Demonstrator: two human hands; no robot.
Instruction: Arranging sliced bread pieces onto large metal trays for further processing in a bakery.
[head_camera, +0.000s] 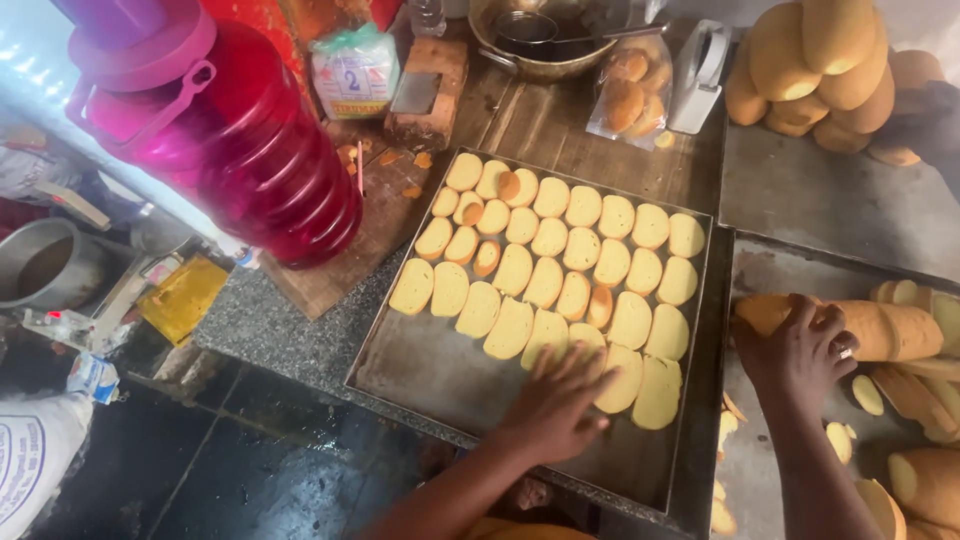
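Left hand (553, 405) lies flat w/ fingers spread on pale bread slices (560, 265) at the near edge of the metal tray (420, 365), gripping nothing. Right hand (800, 355) curls around the end of a sliced loaf (880, 330) on the tray to the right.

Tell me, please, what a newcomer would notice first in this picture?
Probably the metal tray in the middle, covered with rows of pale bread slices; the left hand rests on the nearest ones. At top left stands a large red jug, and the right hand grips a sliced loaf at right.
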